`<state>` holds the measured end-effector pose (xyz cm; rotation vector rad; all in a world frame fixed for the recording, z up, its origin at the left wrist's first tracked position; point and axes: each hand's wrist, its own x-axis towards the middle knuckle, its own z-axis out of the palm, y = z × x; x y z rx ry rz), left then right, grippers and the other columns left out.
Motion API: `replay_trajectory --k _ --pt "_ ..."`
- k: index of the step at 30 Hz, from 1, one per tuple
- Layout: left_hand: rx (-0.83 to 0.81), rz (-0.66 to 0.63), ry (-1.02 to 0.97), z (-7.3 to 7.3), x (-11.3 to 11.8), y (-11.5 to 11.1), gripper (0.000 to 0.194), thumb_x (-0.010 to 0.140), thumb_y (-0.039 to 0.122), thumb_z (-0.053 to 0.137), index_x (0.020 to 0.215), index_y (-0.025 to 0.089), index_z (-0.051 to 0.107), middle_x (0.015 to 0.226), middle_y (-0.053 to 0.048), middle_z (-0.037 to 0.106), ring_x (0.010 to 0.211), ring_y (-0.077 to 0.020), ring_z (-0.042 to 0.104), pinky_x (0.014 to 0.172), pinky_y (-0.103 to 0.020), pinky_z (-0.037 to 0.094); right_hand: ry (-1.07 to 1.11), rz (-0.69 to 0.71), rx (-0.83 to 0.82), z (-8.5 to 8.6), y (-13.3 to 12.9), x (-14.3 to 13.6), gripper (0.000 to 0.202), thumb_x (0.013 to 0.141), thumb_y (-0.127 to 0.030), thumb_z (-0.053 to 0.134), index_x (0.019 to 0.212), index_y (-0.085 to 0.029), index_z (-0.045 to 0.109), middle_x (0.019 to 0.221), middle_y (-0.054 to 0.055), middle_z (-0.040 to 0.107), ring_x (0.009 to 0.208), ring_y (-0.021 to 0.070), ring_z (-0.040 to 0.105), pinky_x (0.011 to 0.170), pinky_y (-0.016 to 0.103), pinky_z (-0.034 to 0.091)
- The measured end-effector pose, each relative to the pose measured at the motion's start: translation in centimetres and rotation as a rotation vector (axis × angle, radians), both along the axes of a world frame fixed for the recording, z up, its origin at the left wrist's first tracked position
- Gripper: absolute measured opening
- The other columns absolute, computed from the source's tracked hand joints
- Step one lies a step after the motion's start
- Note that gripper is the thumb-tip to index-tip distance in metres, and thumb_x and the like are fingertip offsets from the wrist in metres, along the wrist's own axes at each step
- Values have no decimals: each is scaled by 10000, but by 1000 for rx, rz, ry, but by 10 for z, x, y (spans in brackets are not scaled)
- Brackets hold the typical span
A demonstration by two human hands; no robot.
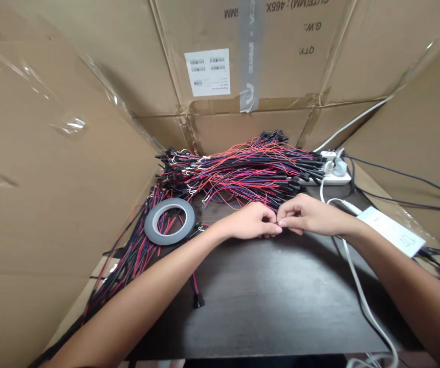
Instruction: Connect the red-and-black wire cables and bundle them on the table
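Observation:
My left hand and my right hand meet above the dark table, fingertips pinched together and touching. What lies between the fingers is too small to make out. Just behind them is a large heap of red, blue and black wires with black connectors. Under my left forearm, a black connector on red and blue wires rests on the table. A roll of grey tape lies on more wires to the left of my left hand.
Cardboard walls enclose the dark table at the back and sides. A white power strip stands at the back right, near a white box. White and dark cables run down the right side.

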<state>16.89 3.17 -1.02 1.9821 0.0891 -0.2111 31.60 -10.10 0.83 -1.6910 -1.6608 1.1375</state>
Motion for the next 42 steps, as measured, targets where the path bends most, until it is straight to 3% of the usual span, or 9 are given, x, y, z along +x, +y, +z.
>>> replay_trajectory --k 3,5,10,16,22,30,35,38,42 --pt "-260 -12 209 -7 15 2 150 865 139 526 751 105 617 615 -24 658 521 -115 618 525 -237 483 -6 -58 -25 -2 1 4 218 783 -343 569 713 -144 624 466 -23 526 442 107 425 479 233 322" --pt "-290 -19 237 -8 19 6 133 861 128 527 772 102 621 583 -25 660 468 -113 605 474 -223 460 -11 -96 -33 -3 2 5 220 779 -351 568 709 -148 614 455 -24 520 430 103 409 464 229 313" --pt "-221 126 46 -14 14 4 129 832 133 562 710 116 598 536 30 603 396 -49 483 416 -167 342 -57 -152 -28 -1 2 2 214 771 -353 565 704 -153 601 447 -22 523 417 98 391 441 224 296" --pt "-185 271 -136 -23 -3 -7 163 857 191 552 744 103 632 529 43 575 427 -30 401 465 -161 329 -32 -137 -48 -3 2 -2 232 775 -381 570 705 -161 590 449 -25 520 416 100 397 435 223 299" --pt "-192 221 -16 -15 -19 2 143 863 141 516 903 90 644 630 15 618 453 -39 475 471 -169 389 -12 -102 -78 -7 4 -4 274 800 -420 566 716 -160 594 469 -21 534 441 103 430 464 225 341" --pt "-143 145 61 1 -46 24 186 851 49 475 940 84 634 733 -33 657 500 -53 552 471 -175 436 -64 -82 -81 -16 -3 8 501 824 -664 536 717 -185 635 475 9 559 427 110 428 435 246 311" --pt "-112 150 96 0 -47 22 201 835 0 457 918 91 615 701 -9 626 493 -43 527 477 -168 430 -132 -76 -80 -27 -5 11 631 747 -813 493 718 -208 669 462 24 567 408 116 425 420 266 318" --pt "-101 135 91 -2 -43 15 134 852 43 480 884 101 597 672 8 597 481 -48 512 465 -176 416 -125 -87 -76 -24 -5 7 608 756 -793 512 696 -208 666 460 28 570 408 119 434 415 266 313" --pt "-64 130 42 1 -40 5 129 877 138 507 780 113 587 655 9 593 480 -47 514 469 -170 403 -34 -86 -90 -13 -4 -4 469 809 -636 574 679 -190 633 463 6 555 412 107 428 423 245 316"
